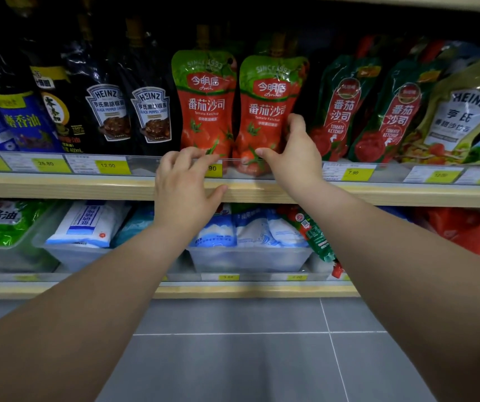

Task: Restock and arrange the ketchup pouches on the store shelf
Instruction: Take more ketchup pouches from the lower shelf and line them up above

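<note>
Presently on shelf (88,188): two ketchup pouches are counted, left pouch (205,105) and right pouch (268,111), upright, side by side; "SINCE 1993" and "Tomato Ketchup" are read.
Right hand (294,152): right pouch is gripped, thumb on front, fingers round its edge.
Left hand (186,181): fingers are held loosely apart at the clear rail (146,162); nothing is held.
Neighbours: two Heinz "BLACK PEPPER SAUCE" pouches (108,111); two dark-green "TOMATO KETCHUP" pouches (340,111).
Price tags (108,165): 25.80, 12.00, 7.90.

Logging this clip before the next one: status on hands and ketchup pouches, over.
Right hand grips right ketchup pouch at its edge. Left hand rests on clear rail before left ketchup pouch. Both pouches upright, side by side, bases behind rail.
</note>
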The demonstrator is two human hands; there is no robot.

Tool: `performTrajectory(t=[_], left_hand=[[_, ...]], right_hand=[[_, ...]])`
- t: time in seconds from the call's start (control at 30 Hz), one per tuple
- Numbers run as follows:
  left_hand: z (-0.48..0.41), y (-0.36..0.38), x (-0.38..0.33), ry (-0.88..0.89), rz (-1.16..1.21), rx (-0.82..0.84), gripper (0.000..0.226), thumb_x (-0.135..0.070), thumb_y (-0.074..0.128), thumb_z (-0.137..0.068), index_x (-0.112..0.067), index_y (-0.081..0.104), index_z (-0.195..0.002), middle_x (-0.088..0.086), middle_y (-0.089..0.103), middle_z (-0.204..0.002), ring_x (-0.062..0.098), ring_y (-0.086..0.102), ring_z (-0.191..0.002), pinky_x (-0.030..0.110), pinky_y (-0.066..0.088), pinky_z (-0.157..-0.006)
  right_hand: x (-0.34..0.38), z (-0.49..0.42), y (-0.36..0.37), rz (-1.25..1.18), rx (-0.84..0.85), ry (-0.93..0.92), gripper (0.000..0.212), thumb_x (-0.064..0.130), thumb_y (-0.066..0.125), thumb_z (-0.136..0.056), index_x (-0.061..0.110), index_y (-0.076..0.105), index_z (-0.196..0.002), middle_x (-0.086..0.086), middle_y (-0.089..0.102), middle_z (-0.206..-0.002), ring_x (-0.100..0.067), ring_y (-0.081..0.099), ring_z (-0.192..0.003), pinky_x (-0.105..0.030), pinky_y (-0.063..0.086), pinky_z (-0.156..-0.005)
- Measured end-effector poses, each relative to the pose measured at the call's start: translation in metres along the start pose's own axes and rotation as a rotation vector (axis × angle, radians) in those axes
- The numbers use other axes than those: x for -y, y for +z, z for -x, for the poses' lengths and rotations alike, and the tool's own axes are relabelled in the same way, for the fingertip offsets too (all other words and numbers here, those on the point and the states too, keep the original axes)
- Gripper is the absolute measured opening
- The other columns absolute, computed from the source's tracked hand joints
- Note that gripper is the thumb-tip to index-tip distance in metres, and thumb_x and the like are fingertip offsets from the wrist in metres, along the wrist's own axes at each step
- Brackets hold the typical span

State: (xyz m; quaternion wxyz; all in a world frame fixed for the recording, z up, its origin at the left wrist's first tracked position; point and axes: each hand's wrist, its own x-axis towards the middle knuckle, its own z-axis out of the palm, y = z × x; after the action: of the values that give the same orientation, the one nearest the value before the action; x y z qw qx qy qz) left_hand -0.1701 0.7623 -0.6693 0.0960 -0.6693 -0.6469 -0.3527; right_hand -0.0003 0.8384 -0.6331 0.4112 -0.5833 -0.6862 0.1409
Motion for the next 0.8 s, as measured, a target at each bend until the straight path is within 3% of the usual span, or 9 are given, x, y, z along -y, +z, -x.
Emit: performTrajectory(t=[0.13,0.23,0.37,0.47,0.53,0.67,0.8], left_hand=[[0.008,0.004,-0.011,0.001,0.016,-0.012,0.049,-0.040,0.071,-0.078,-0.019,0.062,-0.121,0.008,0.053,-0.126,0.033,0.041,-0.116,0.043,0.036,-0.100],[0.019,0.013,-0.021,0.071,0.052,-0.033,0.039,-0.035,0.071,-0.078,-0.017,0.064,-0.112,0.009,0.054,-0.122,0.034,0.045,-0.113,0.041,0.037,-0.097],[0.040,0.035,-0.038,0.186,0.149,0.023,0.029,-0.023,0.072,-0.078,-0.010,0.066,-0.104,0.010,0.059,-0.104,0.031,0.052,-0.097,0.029,0.035,-0.088],[0.057,0.054,-0.053,0.211,0.183,0.158,0.024,-0.020,0.070,-0.079,-0.009,0.067,-0.101,0.009,0.061,-0.098,0.031,0.056,-0.090,0.025,0.034,-0.083],[0.067,0.066,-0.063,0.200,0.206,0.228,0.024,-0.018,0.070,-0.080,-0.011,0.067,-0.102,0.008,0.061,-0.099,0.030,0.056,-0.091,0.029,0.039,-0.082],[0.076,0.084,-0.079,0.197,0.233,0.317,0.028,-0.017,0.070,-0.079,-0.011,0.067,-0.107,0.010,0.061,-0.102,0.032,0.057,-0.095,0.037,0.043,-0.085],[0.080,0.098,-0.088,0.161,0.227,0.357,0.032,-0.019,0.070,-0.080,-0.012,0.066,-0.111,0.009,0.061,-0.105,0.032,0.056,-0.101,0.038,0.043,-0.088]], right_hand=[[-0.003,0.013,-0.002,0.014,-0.005,-0.059,0.065,0.032,0.068,-0.083,0.013,0.036,-0.137,-0.007,0.057,-0.126,-0.025,0.052,-0.116,-0.036,0.043,-0.095],[-0.015,0.037,-0.010,0.113,-0.082,-0.205,0.056,0.029,0.065,-0.085,0.007,0.044,-0.131,-0.012,0.051,-0.128,-0.028,0.045,-0.121,-0.037,0.034,-0.103],[-0.053,0.072,-0.029,0.256,-0.083,-0.401,0.031,0.021,0.061,-0.083,0.006,0.059,-0.110,-0.014,0.058,-0.108,-0.033,0.053,-0.104,-0.039,0.036,-0.093],[-0.090,0.098,-0.042,0.276,0.001,-0.406,0.025,0.019,0.061,-0.079,0.006,0.063,-0.101,-0.013,0.062,-0.096,-0.034,0.056,-0.093,-0.039,0.038,-0.083],[-0.117,0.109,-0.048,0.304,0.073,-0.340,0.031,0.020,0.063,-0.077,0.005,0.062,-0.105,-0.014,0.062,-0.101,-0.035,0.056,-0.096,-0.039,0.038,-0.086],[-0.160,0.114,-0.054,0.408,0.260,-0.148,0.063,0.028,0.072,-0.077,0.010,0.049,-0.133,-0.020,0.047,-0.136,-0.038,0.044,-0.123,-0.039,0.028,-0.105],[-0.178,0.109,-0.046,0.500,0.352,-0.146,0.077,0.036,0.072,-0.078,0.016,0.036,-0.142,-0.017,0.036,-0.148,-0.035,0.036,-0.132,-0.040,0.025,-0.109]])
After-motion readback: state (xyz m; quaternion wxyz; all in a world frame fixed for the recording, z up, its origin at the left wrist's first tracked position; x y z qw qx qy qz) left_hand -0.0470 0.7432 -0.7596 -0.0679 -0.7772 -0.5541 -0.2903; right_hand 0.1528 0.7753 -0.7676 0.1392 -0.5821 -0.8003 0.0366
